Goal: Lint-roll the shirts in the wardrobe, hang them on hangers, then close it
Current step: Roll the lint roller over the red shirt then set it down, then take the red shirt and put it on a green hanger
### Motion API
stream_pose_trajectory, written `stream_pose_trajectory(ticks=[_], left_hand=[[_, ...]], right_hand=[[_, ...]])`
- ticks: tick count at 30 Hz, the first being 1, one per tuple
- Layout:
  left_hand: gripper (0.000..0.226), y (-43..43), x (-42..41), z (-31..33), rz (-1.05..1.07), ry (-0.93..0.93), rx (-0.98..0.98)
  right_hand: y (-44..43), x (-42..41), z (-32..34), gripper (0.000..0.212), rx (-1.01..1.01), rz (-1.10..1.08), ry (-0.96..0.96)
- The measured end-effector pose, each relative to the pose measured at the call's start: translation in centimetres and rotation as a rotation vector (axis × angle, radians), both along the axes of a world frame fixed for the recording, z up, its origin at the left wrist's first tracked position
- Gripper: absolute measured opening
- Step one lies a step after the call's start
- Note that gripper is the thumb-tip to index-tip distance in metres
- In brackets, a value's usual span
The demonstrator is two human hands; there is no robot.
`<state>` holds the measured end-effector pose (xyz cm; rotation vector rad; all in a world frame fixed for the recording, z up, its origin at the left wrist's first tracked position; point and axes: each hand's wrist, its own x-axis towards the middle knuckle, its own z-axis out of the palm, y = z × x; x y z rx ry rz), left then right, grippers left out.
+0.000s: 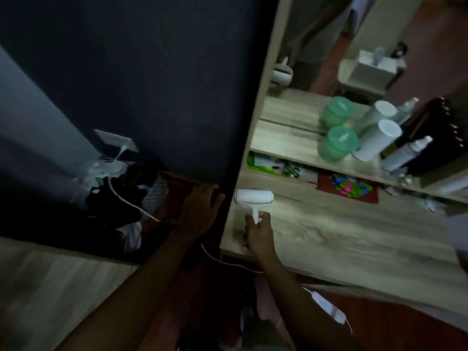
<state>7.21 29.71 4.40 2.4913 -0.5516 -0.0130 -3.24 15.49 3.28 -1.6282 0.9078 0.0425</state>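
Gripping white lint roller (254,198) by its handle: right hand (258,233) | left hand (200,211) fingers curled on dark door (152,84) edge

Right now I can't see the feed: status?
Left hand gripping dark door edge. Right hand holding lint roller. No shirts visible.

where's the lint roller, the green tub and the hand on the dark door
lint roller (254,196), head view, on the white roll
green tub (338,143), head view, on its lid, the nearer tub on the shelf
left hand (200,210), head view, on the back of the hand at the door edge
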Motion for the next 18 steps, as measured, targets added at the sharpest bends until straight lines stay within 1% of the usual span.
stream_pose_trajectory(ticks=[4, 8, 13, 16, 18], left_hand=[[0.061, -7.4, 0.5, -3.9, -0.099, 0.100, 0.093], [0.061, -12.5, 0.9, -7.6, -0.199, 0.164, 0.223], [0.065, -15.9, 1.7, -12.7, -0.250, 0.222, 0.310], [0.071, -17.2, 1.7, -14.0, -0.244, 0.259, 0.379], [0.071, -17.6, 1.6, -14.5, -0.238, 0.260, 0.391]], right_hand=[[-6.3, -0.6, -2.9, 0.030, -0.074, -0.094, 0.051], [-10.3, -0.9, -5.2, 0.036, -0.103, -0.179, 0.082], [-13.2, -0.5, -8.3, 0.037, -0.149, -0.257, 0.125], [-14.3, 0.1, -9.2, 0.041, -0.159, -0.281, 0.129], [-14.8, 0.5, -9.8, 0.042, -0.175, -0.262, 0.114]])
